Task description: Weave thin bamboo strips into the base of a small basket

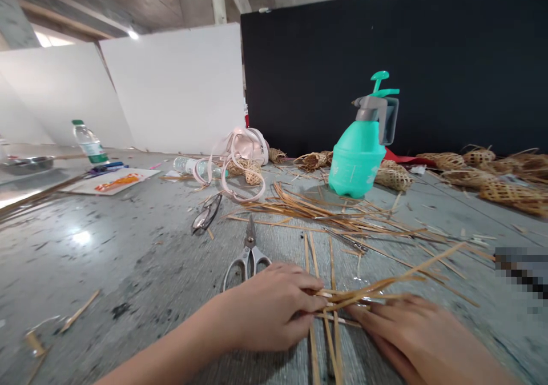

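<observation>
Thin bamboo strips (377,287) lie crosswise over several lengthwise strips (314,351) on the grey tabletop, forming a loose lattice. My left hand (278,305) is closed at the left end of the crosswise strips, its fingertips pinching them near the crossing. From the right, my right hand (411,333) has its thumb and fingers closed around the same strips; its fingertips are partly hidden. Just beyond my left hand rest metal scissors (248,253), blades pointing away. A loose heap of bamboo strips (308,208) spreads behind the lattice.
A green pump sprayer (357,159) stands behind the heap. Woven bamboo pieces (514,193) line the back right. Eyeglasses (206,215), a pink bag (250,145) and a lying bottle (186,165) are left of centre. An upright bottle (91,144) stands far left.
</observation>
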A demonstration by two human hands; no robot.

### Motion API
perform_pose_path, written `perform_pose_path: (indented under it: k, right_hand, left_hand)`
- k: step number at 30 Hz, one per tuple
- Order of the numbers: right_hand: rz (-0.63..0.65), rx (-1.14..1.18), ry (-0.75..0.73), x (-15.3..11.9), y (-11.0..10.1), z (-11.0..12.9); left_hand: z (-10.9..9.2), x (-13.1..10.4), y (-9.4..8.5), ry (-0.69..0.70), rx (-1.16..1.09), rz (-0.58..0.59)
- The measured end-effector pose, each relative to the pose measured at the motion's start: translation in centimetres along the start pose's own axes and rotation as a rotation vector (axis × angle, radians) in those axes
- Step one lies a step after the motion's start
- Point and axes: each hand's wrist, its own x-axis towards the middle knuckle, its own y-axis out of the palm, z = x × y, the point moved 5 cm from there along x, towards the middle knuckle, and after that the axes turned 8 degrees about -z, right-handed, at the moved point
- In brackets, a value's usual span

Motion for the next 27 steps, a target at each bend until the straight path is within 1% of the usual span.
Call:
perform_pose_path:
  k: [3,7,10,13,17,20,23,27]
  right_hand:
    - [0.111,0.072,-0.058,0.1,0.1,0.0]
    - [0.227,0.144,-0.011,0.4,0.2,-0.5]
    - [0.256,0.17,0.014,0.6,0.5,-0.6]
    - [0.223,0.199,0.03,0.5,0.8,-0.6]
    - [0.076,0.112,0.061,0.1,1.1,-0.8]
    - [-0.015,0.052,0.088,0.0,0.9,-0.9]
    - [-0.024,-0.003,0.11,0.2,0.6,-0.8]
    - [0.01,-0.037,0.151,0.6,0.7,-0.9]
  left_hand:
    - [0.1,0.1,0.0,0.008,-0.009,0.02]
    - [0.0,0.3,-0.1,0.022,-0.029,0.006]
    - [0.0,0.3,-0.1,0.019,-0.035,-0.005]
    - [0.0,0.3,0.0,0.016,-0.043,-0.003]
    - [0.4,0.2,0.0,0.005,-0.1,0.015]
    - [0.7,0.1,0.0,-0.034,-0.155,0.013]
    - [0.9,0.1,0.1,-0.07,-0.167,0.008]
    - [0.9,0.1,0.3,-0.062,-0.173,0.012]
